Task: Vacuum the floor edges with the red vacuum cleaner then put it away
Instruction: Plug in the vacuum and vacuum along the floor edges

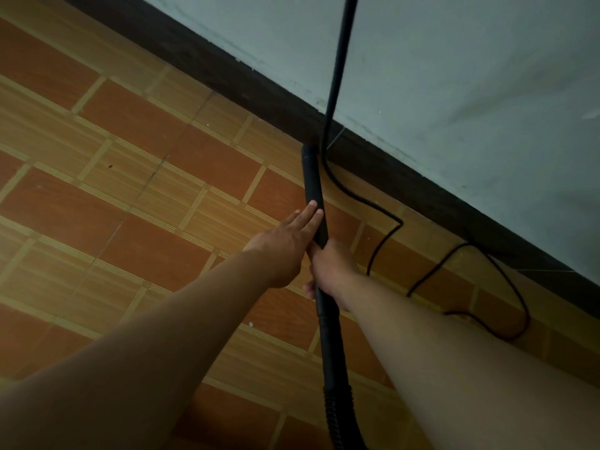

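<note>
A black vacuum nozzle tube points at the dark skirting where the tiled floor meets the wall. Its tip touches the floor edge. My right hand is closed around the tube's lower part. My left hand lies flat against the tube's left side, fingers straight and together. Below my hands the tube joins a ribbed black hose that runs out of the frame's bottom edge. The red vacuum body is out of view.
A black power cable hangs down the pale wall, then loops over the floor along the skirting to the right. Orange and tan floor tiles spread to the left. A small white speck lies near my left forearm.
</note>
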The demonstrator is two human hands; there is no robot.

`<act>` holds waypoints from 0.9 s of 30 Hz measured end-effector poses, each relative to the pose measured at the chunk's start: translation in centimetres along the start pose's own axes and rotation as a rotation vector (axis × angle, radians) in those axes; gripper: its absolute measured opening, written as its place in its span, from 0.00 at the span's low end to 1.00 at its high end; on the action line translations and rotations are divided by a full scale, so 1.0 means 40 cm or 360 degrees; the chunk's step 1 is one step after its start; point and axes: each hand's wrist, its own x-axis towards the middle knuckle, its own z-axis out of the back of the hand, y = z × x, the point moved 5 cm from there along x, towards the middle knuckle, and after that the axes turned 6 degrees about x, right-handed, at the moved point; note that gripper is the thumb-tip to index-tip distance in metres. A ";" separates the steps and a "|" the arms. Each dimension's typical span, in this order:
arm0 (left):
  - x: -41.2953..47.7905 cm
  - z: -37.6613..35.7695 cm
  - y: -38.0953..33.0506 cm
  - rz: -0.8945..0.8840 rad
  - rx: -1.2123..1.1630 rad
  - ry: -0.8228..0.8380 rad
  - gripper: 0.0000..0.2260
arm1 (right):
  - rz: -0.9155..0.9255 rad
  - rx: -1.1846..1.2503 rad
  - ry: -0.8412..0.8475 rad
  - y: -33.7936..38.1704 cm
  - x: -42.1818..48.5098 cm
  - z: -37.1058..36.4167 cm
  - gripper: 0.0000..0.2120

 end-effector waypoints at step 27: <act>0.097 -0.121 -0.263 -0.0331 0.0175 0.0210 0.52 | -0.0387 0.0570 -0.0292 -0.199 -0.050 0.178 0.15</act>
